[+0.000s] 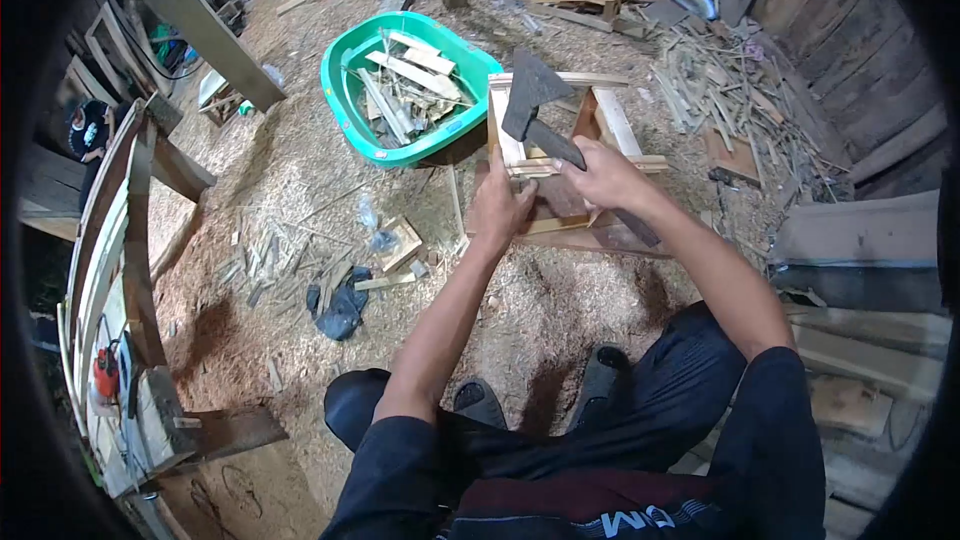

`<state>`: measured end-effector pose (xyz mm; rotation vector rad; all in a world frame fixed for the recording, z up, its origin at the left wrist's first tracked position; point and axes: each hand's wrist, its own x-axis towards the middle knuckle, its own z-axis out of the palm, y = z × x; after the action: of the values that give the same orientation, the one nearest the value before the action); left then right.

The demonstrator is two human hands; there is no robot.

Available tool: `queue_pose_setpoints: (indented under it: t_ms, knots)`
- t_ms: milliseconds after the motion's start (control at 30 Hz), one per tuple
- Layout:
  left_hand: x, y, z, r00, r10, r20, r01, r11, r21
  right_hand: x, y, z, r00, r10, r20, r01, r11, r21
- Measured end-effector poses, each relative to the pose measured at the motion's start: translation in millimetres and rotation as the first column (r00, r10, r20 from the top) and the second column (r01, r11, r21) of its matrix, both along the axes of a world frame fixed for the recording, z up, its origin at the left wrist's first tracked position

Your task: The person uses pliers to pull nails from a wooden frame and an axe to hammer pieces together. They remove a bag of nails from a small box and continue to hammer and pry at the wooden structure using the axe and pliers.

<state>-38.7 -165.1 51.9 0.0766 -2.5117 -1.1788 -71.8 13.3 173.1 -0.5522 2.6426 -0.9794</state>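
Observation:
My right hand (605,177) is closed around the short handle of a hatchet (535,95). Its broad dark blade is raised over a small wooden frame (616,122) built of pale strips and reddish-brown boards. At the near left corner of that frame, my left hand (500,202) grips the wood, thumb to the right and fingers along the side. Part of the frame is hidden behind the hatchet and both hands. Beneath it lies a brown board (610,237).
A green plastic tub (335,105) full of wood offcuts stands left of the frame. Shavings cover the ground. Scrap sticks (735,90) are piled at right, and a black plastic bag (342,308) lies at left. Another person (90,130) is at the far left.

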Motion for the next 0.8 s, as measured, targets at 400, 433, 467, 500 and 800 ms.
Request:
queue_pose_setpoints:
  t_ms: [400, 433, 467, 500, 800]
  knots:
    - [8.4, 6.0, 5.7, 1.000, 0.009, -0.004, -0.009, 1.000, -0.020, 37.8, -0.7, 12.8, 0.994, 0.066, -0.083, -0.053, 0.988, 0.146]
    - [7.4, 6.7, 7.8, 1.000, 0.009, 0.002, -0.009, 1.000, -0.015, 36.8, 0.6, 11.6, 0.994, 0.086, -0.071, -0.074, 0.986, 0.149]
    - [6.3, 6.7, 10.1, 1.000, 0.013, 0.022, -0.012, 0.999, -0.033, 34.7, 1.8, 11.3, 0.992, 0.091, -0.083, -0.078, 0.986, 0.147]
    - [5.9, 6.2, 11.1, 0.999, 0.019, 0.046, -0.016, 0.998, -0.054, 32.9, 3.3, 10.5, 0.991, 0.098, -0.093, -0.084, 0.986, 0.142]
    - [1.6, 10.6, -11.2, 0.993, 0.088, -0.077, -0.094, 0.992, -0.087, 23.3, 2.7, -5.0, 0.985, 0.098, -0.142, -0.074, 0.984, 0.162]
